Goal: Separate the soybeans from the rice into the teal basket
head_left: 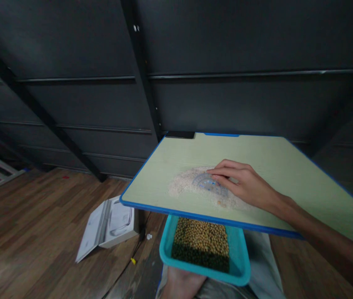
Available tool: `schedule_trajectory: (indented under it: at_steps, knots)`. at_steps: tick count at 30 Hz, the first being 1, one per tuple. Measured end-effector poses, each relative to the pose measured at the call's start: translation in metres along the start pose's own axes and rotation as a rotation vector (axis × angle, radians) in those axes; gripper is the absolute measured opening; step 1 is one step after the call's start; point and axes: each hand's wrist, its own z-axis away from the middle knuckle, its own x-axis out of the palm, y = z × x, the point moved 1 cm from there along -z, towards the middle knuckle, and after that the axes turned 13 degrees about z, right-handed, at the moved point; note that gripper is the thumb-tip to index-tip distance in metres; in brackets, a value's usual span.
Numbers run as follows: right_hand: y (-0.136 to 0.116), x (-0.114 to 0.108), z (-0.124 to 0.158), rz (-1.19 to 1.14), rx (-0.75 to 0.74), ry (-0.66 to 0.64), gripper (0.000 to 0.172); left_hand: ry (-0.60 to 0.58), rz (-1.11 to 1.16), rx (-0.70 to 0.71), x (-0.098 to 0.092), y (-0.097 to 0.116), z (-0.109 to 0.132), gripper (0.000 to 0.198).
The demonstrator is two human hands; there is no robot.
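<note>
My right hand (234, 178) pinches a clear protractor (206, 182) by its right end. The protractor lies against a thin spread of what looks like rice grains (182, 181) on a pale green tabletop (257, 153). A few yellowish beans (221, 204) rest among the grains near the table's front edge. Below that edge, a turquoise plastic tray (238, 257) holds many round beans (199, 238), soybeans by their look. My left hand (184, 282) supports the tray from underneath; its fingers are hidden by it.
A dark flat object, perhaps a phone (180, 135), lies at the table's far left corner. On the wooden floor sits an open white box (117, 222). A black cable (123, 270) runs beside it. The dark panelled wall (226, 104) rises behind the table.
</note>
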Motion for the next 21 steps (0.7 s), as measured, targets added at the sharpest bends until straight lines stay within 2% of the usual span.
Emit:
schedule_trajectory:
  at_steps: [5,11,15,21]
  knots:
    - [0.013,-0.001,-0.015,0.126,0.022,0.033,0.026,0.009,0.003,0.027,-0.007,0.001,-0.001,0.059]
    - [0.028,0.004,-0.032,0.116,0.081,0.073,0.024,-0.005,0.028,0.028,-0.003,0.003,0.006,0.061]
    - [0.047,0.008,-0.045,0.126,0.108,0.086,0.023,-0.028,0.062,0.025,-0.003,0.002,0.004,0.060]
    - [0.075,0.019,-0.062,-0.154,0.204,-0.065,0.018,-0.075,0.226,-0.079,-0.003,-0.015,-0.015,0.048]
